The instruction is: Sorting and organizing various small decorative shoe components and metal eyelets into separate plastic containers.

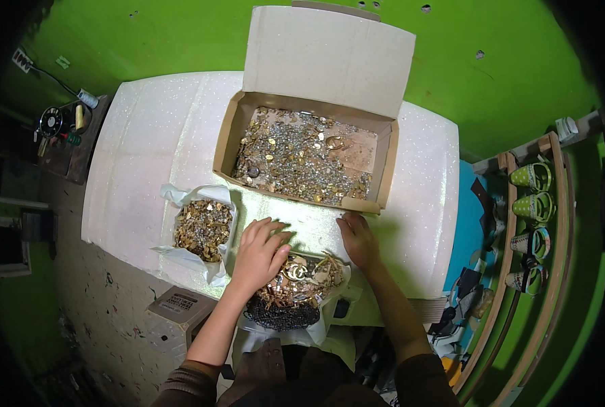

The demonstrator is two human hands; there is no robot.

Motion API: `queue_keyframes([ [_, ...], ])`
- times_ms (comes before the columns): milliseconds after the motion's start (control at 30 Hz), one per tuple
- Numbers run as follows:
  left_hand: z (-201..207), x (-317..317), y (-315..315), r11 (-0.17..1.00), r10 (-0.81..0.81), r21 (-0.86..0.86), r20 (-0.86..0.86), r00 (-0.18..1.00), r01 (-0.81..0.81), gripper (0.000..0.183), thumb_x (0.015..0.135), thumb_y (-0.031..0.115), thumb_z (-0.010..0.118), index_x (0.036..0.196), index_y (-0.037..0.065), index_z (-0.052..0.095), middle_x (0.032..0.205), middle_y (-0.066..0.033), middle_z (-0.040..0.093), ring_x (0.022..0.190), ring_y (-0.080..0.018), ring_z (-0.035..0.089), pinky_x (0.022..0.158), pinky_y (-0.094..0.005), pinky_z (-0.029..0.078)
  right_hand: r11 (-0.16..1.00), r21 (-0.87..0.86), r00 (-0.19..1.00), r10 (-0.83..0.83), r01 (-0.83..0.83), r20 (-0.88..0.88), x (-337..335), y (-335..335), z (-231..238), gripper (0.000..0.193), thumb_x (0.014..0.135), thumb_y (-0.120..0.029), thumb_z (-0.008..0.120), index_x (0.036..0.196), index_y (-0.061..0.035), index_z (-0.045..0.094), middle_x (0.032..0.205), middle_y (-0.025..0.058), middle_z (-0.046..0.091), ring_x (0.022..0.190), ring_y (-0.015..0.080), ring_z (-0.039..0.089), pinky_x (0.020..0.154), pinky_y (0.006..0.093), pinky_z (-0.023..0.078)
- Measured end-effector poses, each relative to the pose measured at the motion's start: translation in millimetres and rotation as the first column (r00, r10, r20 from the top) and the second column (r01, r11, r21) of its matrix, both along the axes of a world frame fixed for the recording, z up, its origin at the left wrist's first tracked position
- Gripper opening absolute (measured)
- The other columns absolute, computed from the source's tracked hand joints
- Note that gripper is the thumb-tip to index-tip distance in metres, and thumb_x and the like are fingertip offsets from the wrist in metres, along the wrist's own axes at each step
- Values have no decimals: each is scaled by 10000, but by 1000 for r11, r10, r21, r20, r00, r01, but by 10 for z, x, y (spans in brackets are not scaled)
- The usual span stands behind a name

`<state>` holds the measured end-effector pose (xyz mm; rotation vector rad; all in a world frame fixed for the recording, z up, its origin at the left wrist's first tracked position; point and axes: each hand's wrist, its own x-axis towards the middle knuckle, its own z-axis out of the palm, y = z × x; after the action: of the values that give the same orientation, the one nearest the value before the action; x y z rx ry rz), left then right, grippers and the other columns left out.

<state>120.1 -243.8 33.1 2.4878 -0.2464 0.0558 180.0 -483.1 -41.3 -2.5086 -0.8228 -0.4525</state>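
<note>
Gold metal pieces (301, 277) fill a bag (316, 331) under the flat, empty left hand (258, 254); right hand (358, 241) rests open beside a cardboard box (229, 132) of pieces.

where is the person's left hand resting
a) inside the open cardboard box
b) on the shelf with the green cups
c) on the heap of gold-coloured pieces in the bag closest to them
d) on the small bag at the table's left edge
c: the left hand lies palm down on the near bag of gold-coloured pieces, short of the cardboard box and beside the small bag, touching neither.
</note>
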Motion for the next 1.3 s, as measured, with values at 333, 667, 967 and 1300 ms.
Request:
queue_keyframes([
  [333,-16,14,-25,999,32,3,34,999,-32,275,886,270,511,1021,63,632,1143,-92,557,1172,-323,436,1017,-453,299,959,-281,999,44,-41,4,108,51,-64,228,708,-61,568,934,-30,581,909,52,539,900,183,549,628,268,529],
  [667,-17,-41,34,998,60,14,48,997,-61,268,882,270,521,1024,71,632,1141,-88,557,1172,-317,436,1027,-464,289,976,-194,988,117,-96,101,165,291,22,235,712,-71,563,942,-34,596,873,32,548,841,150,563,582,245,527],
  [967,0,-119,41,997,66,27,63,996,-67,262,880,265,523,1019,72,633,1134,-87,559,1167,-313,442,1031,-473,280,954,-262,983,171,-148,69,179,333,-145,128,704,-81,544,827,-60,570,788,31,500,785,159,543,534,249,523],
  [1300,190,-257,86,987,72,-144,-1,997,-71,295,908,257,465,1001,49,652,1136,-104,558,1174,-325,436,1019,-457,294,952,307,814,181,-3,-552,71,92,281,104,777,-40,595,865,-32,651,832,88,641,776,211,622,663,300,533],
])
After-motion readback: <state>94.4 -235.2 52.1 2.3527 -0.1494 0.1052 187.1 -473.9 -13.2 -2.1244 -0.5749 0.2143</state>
